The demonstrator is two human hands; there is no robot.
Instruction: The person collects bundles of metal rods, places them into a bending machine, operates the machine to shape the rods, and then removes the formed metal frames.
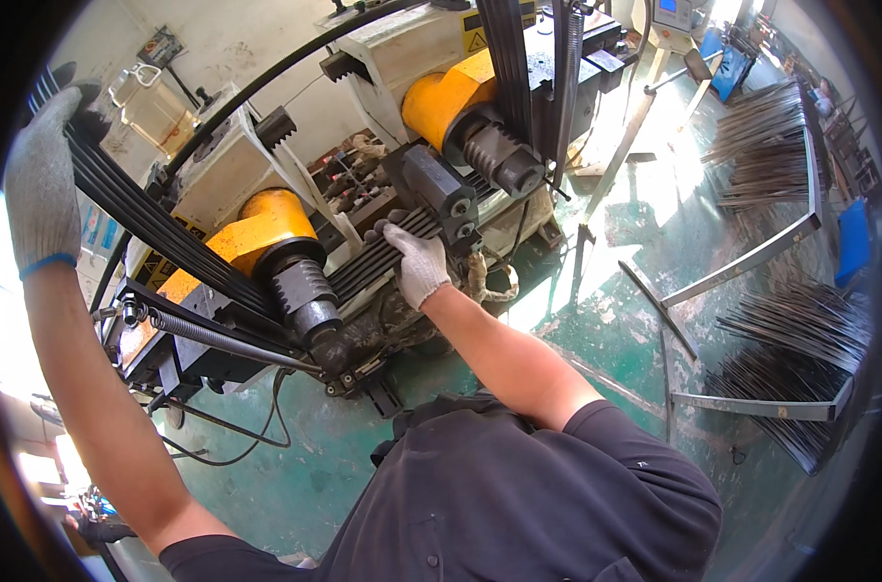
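My left hand, in a pale knitted glove with a blue cuff, is raised at the far left and closed round the upper part of several dark metal rods. These rods slope down to the left yellow bending head. My right hand, gloved as well, closes over several parallel rods lying between the two heads. Just beyond it sits a dark steel block. More rods rise steeply beside the right yellow bending head. Whether all these rods are joined is hidden by the heads.
A long coil spring runs along the machine's near left side. Metal racks with bundles of thin rods stand on the green floor at right. A plastic jug hangs at upper left, and a control box is at upper right.
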